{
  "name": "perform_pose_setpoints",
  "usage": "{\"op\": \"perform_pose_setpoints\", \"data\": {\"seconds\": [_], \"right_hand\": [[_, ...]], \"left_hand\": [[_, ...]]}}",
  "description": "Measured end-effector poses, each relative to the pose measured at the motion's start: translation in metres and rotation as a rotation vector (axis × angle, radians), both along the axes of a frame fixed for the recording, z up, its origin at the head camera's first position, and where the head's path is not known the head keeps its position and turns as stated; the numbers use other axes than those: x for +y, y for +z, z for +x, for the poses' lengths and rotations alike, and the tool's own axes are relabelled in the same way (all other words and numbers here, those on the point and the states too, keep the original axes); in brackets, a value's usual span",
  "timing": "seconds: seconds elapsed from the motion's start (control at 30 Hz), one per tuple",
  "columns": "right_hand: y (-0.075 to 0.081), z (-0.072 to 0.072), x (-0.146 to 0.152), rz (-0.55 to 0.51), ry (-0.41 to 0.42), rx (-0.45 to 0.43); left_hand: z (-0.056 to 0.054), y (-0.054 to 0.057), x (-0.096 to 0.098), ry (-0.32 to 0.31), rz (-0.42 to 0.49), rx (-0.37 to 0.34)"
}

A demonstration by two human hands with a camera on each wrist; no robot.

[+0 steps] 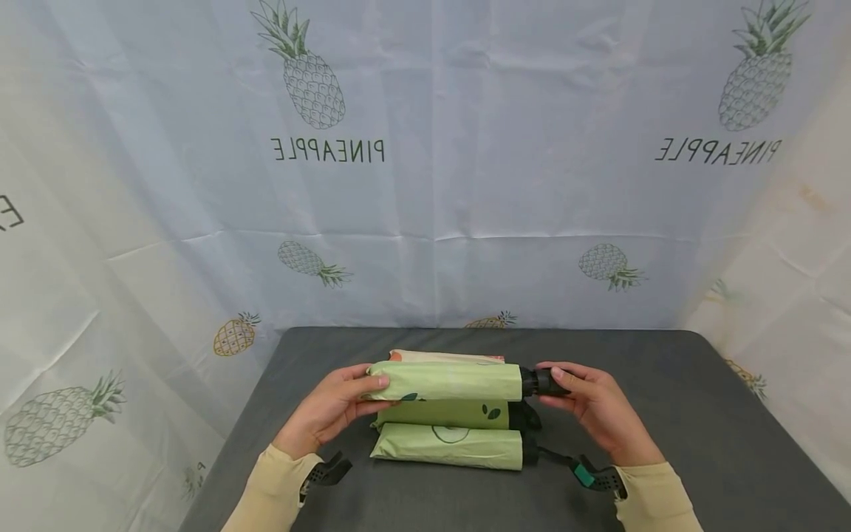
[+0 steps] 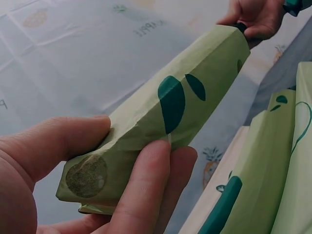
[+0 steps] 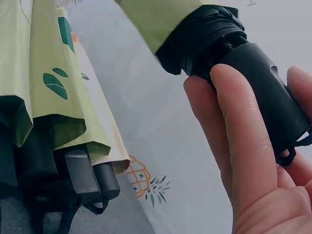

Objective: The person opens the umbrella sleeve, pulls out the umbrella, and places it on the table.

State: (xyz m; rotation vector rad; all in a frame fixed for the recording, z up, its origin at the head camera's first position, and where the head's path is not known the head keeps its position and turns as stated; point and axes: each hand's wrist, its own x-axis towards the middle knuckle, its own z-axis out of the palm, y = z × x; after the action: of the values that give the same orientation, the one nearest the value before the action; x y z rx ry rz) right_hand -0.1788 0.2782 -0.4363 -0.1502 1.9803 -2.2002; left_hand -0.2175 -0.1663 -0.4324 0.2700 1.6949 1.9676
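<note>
A folded umbrella in a pale green sleeve (image 1: 452,381) is held level above the other umbrellas. My left hand (image 1: 339,403) grips its sleeve end, thumb on one side and fingers on the other. Dark green leaf shapes and a brown round print show on the sleeve in the left wrist view. The black umbrella handle (image 3: 258,92) is between the thumb and fingers of my right hand (image 1: 594,403). Below lie a darker green umbrella (image 1: 459,414) and, nearest me, a pale green umbrella (image 1: 452,446). A cream umbrella (image 1: 445,357) lies behind, partly hidden by the held one.
The umbrellas lie side by side on a dark grey table (image 1: 425,506), handles to the right. Wrist straps (image 3: 100,207) hang from some handles. A white curtain (image 1: 465,192) with pineapple prints hangs behind the table and along both sides.
</note>
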Motion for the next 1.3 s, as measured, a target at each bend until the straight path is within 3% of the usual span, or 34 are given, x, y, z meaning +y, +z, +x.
{"op": "perform_pose_setpoints", "data": {"seconds": [0.3,1.03,1.3], "right_hand": [[0.0,0.0,0.01,-0.029,-0.031,-0.013],[0.0,0.002,0.033,-0.091,0.018,0.053],[-0.001,0.001,0.04,-0.121,0.035,0.08]], "left_hand": [[-0.002,-0.001,-0.002,0.01,-0.015,0.013],[-0.002,0.002,-0.011,0.034,-0.032,0.017],[-0.002,0.003,-0.014,0.016,-0.026,0.02]]}}
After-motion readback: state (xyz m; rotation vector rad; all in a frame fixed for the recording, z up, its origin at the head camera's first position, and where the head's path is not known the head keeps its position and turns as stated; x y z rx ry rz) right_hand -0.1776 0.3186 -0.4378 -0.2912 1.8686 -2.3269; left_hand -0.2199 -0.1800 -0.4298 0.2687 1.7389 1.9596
